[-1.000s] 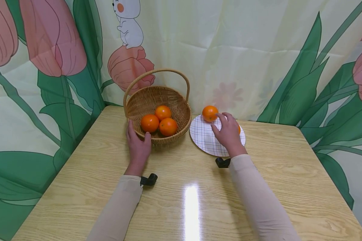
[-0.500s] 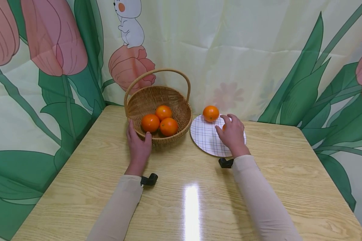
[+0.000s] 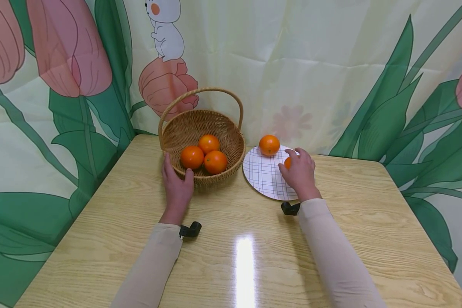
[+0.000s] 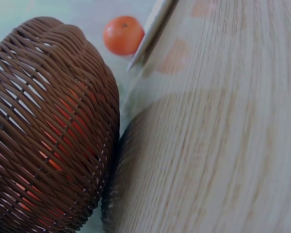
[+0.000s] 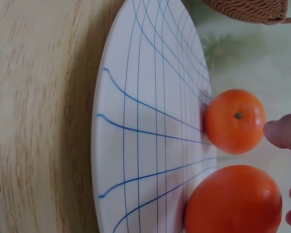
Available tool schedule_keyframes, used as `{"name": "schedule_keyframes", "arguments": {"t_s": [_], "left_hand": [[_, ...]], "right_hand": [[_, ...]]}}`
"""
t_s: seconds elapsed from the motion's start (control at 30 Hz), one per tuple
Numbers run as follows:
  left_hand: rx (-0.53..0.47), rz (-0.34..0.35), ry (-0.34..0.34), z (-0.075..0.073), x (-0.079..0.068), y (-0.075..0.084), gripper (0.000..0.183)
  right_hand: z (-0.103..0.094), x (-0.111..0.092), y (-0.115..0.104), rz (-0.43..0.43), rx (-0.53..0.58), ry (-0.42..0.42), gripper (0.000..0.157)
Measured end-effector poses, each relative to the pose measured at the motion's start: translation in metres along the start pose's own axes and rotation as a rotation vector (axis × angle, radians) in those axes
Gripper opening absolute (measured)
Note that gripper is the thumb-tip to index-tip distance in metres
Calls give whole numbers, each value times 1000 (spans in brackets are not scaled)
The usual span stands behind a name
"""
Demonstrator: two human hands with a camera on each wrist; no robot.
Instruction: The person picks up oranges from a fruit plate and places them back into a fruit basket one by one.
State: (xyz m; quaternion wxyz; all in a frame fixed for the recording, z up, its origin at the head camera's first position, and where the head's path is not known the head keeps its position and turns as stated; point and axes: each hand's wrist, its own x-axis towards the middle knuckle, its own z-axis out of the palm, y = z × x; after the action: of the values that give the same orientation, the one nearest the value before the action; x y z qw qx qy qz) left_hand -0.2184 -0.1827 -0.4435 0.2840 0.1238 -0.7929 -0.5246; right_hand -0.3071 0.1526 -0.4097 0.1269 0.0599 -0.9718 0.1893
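Note:
My left hand point(image 3: 176, 186) rests against the front left of a wicker basket point(image 3: 200, 117), its fingers along the outside and its thumb at the front rim. Several oranges point(image 3: 214, 162) lie in that basket, showing red through the weave of the basket point(image 4: 53, 107) in the left wrist view. My right hand point(image 3: 301, 173) is over a white round plate point(image 3: 263, 177) with blue grid lines, its fingers spread around an orange point(image 5: 235, 201) there. The thumb point(image 5: 283, 131) and fingertips stand just past that fruit in the right wrist view. Another orange point(image 3: 269, 145) sits at the plate's back edge.
The wooden table point(image 3: 223, 256) carries basket and plate side by side near its back edge. The basket's tall arched handle point(image 3: 205, 90) rises over its opening. Behind hangs a curtain point(image 3: 331, 64) printed with tulips and a white animal.
My right hand has shifted right, from beside the back orange to over the other orange on the plate. The left hand stays at the basket.

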Motion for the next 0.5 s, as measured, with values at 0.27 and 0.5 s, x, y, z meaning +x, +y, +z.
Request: {"name": "schedule_keyframes", "arguments": {"t_s": [0.27,0.5], "left_hand": [[-4,0,-1,0,0,0,81],[-10,-11,-8,0,0,0,81]], "right_hand": [[4,1,7,24,19,-16,55],[8,-1,15,64,40,-56,54]]}}
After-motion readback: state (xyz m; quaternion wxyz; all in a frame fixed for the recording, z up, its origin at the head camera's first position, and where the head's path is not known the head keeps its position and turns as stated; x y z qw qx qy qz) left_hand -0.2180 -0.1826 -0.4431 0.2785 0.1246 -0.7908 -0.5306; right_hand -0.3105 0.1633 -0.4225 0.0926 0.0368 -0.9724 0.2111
